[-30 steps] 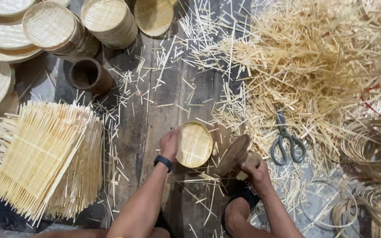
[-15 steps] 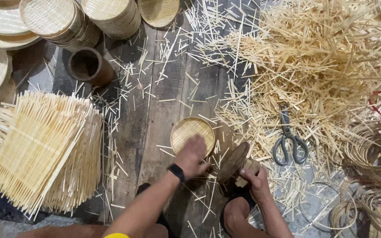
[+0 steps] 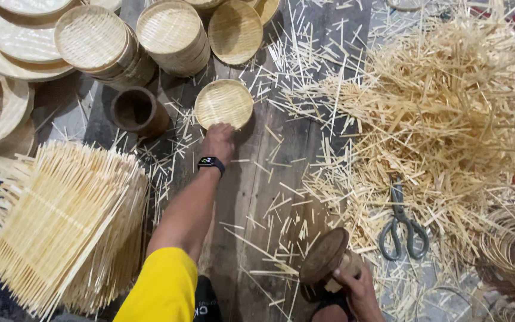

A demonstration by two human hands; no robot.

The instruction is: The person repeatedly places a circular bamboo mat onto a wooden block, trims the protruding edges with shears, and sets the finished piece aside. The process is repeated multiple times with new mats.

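Note:
My left hand (image 3: 219, 142), a dark watch on its wrist, reaches far forward and rests on the near rim of a small round woven bamboo tray (image 3: 223, 102) lying flat on the plank floor. Whether the fingers grip the rim or only touch it is unclear. My right hand (image 3: 356, 288) stays close to my body, wrapped around a round wooden mould (image 3: 324, 256) with a dark top disc, tilted on its side.
Stacks of finished woven trays (image 3: 171, 33) line the far left. A dark wooden cylinder (image 3: 135, 110) stands beside them. A pile of woven square mats (image 3: 61, 220) lies left. Scissors (image 3: 402, 225) lie right amid heaped bamboo splints (image 3: 442, 113); coiled rims (image 3: 511, 250) at far right.
My left hand has carried the small woven tray from beside the mould forward toward the stacks, where it now lies on the floor. The right hand stays on the mould.

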